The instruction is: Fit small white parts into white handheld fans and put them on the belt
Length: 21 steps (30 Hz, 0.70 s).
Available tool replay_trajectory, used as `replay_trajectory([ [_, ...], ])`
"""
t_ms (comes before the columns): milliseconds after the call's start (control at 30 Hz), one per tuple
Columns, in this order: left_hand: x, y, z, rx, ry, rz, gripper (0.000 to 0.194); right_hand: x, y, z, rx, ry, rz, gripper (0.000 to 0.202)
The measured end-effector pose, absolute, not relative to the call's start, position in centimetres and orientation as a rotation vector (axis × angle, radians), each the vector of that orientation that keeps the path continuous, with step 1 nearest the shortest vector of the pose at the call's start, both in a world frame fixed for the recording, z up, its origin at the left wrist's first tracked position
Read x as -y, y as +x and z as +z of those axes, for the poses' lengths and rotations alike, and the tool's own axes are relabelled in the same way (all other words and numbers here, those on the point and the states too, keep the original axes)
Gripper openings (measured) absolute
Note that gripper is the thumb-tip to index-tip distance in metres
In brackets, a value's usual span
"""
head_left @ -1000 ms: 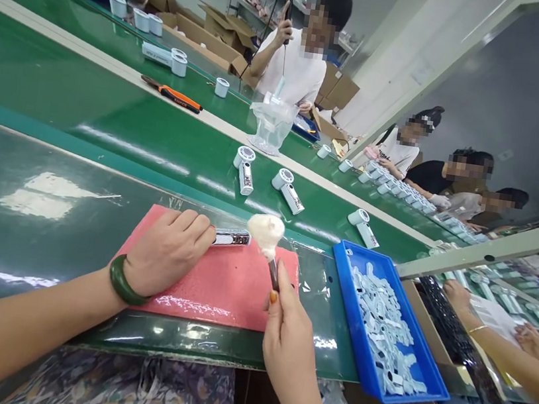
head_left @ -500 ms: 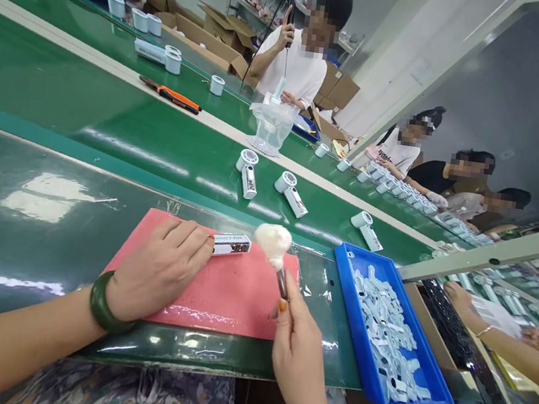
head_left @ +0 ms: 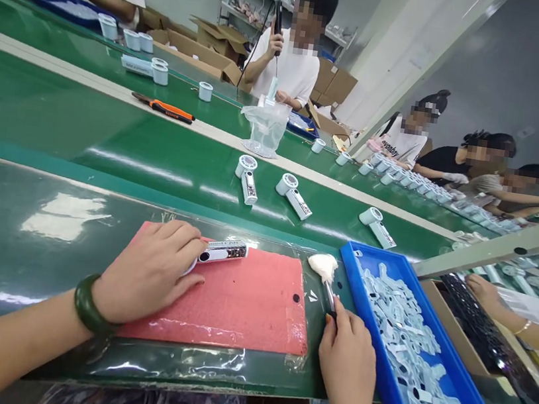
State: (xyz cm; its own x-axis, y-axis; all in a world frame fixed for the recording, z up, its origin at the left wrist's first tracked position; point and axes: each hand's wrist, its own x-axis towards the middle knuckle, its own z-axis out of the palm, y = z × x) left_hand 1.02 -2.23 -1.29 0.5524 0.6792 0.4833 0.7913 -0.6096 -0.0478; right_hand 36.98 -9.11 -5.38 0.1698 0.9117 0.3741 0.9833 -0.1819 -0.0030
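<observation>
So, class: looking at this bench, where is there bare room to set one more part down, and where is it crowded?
Bare: the pink mat between the left hand and the right hand, and the green bench left of the mat. Crowded: the blue tray heaped with pale parts, and the brush lying beside it.

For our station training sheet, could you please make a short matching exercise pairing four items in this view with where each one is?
Things:
1. brush
2. handheld fan
3. blue tray
4. orange-handled tool

Places:
A. under the left hand, on the pink mat
B. far side of the green belt
C. lying between mat and tray, handle at the right hand
D. right of the mat, filled with pale parts

Pairs: 1-C, 2-A, 3-D, 4-B
</observation>
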Motion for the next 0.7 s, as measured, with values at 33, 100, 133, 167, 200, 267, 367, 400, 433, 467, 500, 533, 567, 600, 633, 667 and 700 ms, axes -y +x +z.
replay_trajectory([
  [33, 1.8, 0.8, -1.0, 1.268, -2.57, -0.615, 0.03, 9.1, 37.0, -5.7, 1.851, -2.185, -0.468, 0.046],
  [100, 0.9, 0.3, -0.6, 1.348, -2.624, -0.589, 0.033, 9.1, 36.8, -6.2, 1.852, -2.17, -0.524, 0.044],
  [133, 0.6, 0.2, -0.4, 1.378, -2.638, -0.571, 0.033, 9.2, 36.8, -6.3, 1.847, -2.167, -0.537, 0.043],
  [167, 0.3, 0.0, -0.3, 1.398, -2.643, -0.548, 0.033, 9.3, 36.7, -6.4, 1.844, -2.167, -0.544, 0.042],
  [200, 0.1, -0.1, -0.3, 1.412, -2.641, -0.528, 0.032, 9.4, 36.7, -6.5, 1.839, -2.166, -0.548, 0.042],
  [267, -0.1, -0.1, -0.3, 1.429, -2.635, -0.514, 0.029, 9.5, 36.7, -6.6, 1.833, -2.158, -0.555, 0.041],
  [367, 0.0, 0.1, -0.4, 1.439, -2.638, -0.554, 0.024, 9.5, 36.6, -6.6, 1.828, -2.144, -0.56, 0.043],
  [400, 0.1, 0.2, -0.5, 1.44, -2.637, -0.571, 0.022, 9.4, 36.6, -6.6, 1.827, -2.141, -0.558, 0.044],
  [433, 0.1, 0.2, -0.5, 1.441, -2.632, -0.586, 0.021, 9.4, 36.5, -6.5, 1.826, -2.137, -0.555, 0.045],
  [467, 0.1, 0.3, -0.5, 1.442, -2.628, -0.594, 0.021, 9.4, 36.5, -6.5, 1.825, -2.134, -0.551, 0.046],
  [500, 0.0, 0.3, -0.6, 1.445, -2.627, -0.601, 0.021, 9.4, 36.4, -6.4, 1.822, -2.13, -0.55, 0.046],
  [533, -0.1, 0.2, -0.6, 1.452, -2.631, -0.603, 0.021, 9.4, 36.4, -6.5, 1.819, -2.125, -0.55, 0.047],
  [567, -0.3, 0.1, -0.6, 1.46, -2.643, -0.6, 0.021, 9.4, 36.4, -6.5, 1.817, -2.122, -0.553, 0.047],
  [600, -0.5, 0.0, -0.6, 1.47, -2.658, -0.595, 0.021, 9.4, 36.4, -6.5, 1.815, -2.12, -0.557, 0.047],
  [633, -0.7, -0.1, -0.6, 1.479, -2.673, -0.592, 0.02, 9.4, 36.4, -6.6, 1.812, -2.119, -0.561, 0.047],
  [667, -0.8, -0.2, -0.5, 1.484, -2.683, -0.589, 0.02, 9.4, 36.5, -6.6, 1.812, -2.115, -0.567, 0.046],
  [700, -0.9, -0.3, -0.4, 1.476, -2.686, -0.591, 0.019, 9.4, 36.5, -6.6, 1.807, -2.102, -0.576, 0.045],
])
